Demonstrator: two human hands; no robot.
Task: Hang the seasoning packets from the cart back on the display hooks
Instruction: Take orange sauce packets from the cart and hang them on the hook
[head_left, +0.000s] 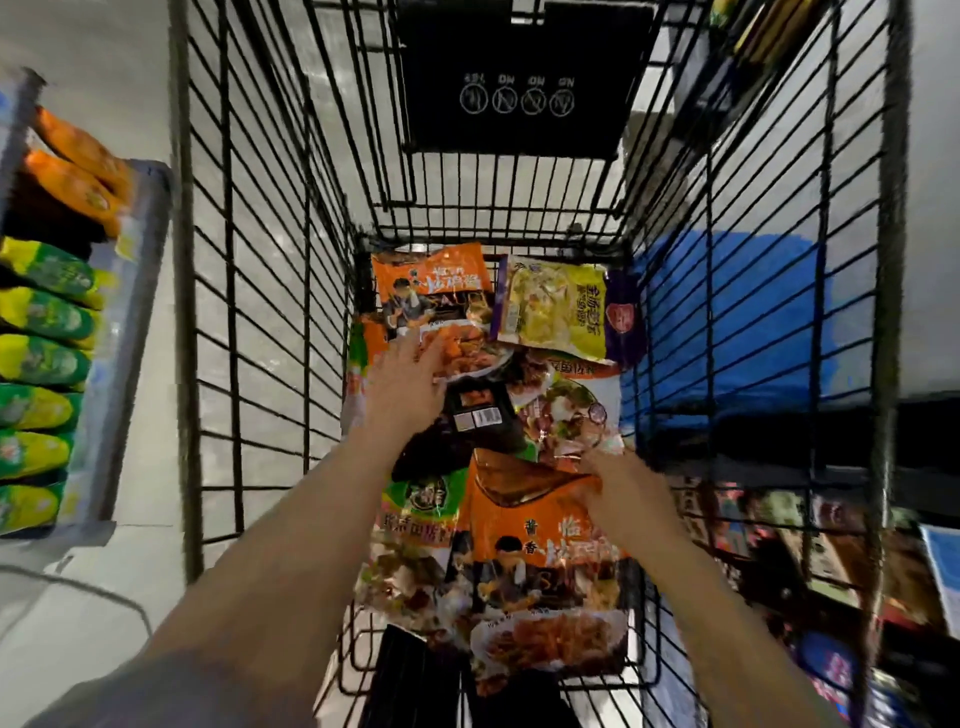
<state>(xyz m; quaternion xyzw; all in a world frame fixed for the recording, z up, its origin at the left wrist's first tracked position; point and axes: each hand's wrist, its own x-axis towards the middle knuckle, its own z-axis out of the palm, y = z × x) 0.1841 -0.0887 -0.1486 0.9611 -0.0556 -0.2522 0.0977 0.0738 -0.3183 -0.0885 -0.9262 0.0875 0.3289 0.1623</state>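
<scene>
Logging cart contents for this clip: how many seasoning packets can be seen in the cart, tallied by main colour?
Orange packets: 2, far and near
Yellow packet with purple edge: 1
Green-topped packet: 1
White packet with dish picture: 1
Black packet: 1
Total: 6 plainly visible; an orange-green edge under the left hand may be another.

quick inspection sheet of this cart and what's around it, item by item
surface: black wire cart, packets piled on its floor
job's things: far orange packet, yellow packet, near orange packet, green-topped packet, others underneath
clutter: black barcoded pack in the pile
grips: left hand rests on the far orange packet; right hand pinches the near orange packet's top
cables: nothing seen
surroundings: shelf of green and orange packets to the left; blue item beyond the right wall
</scene>
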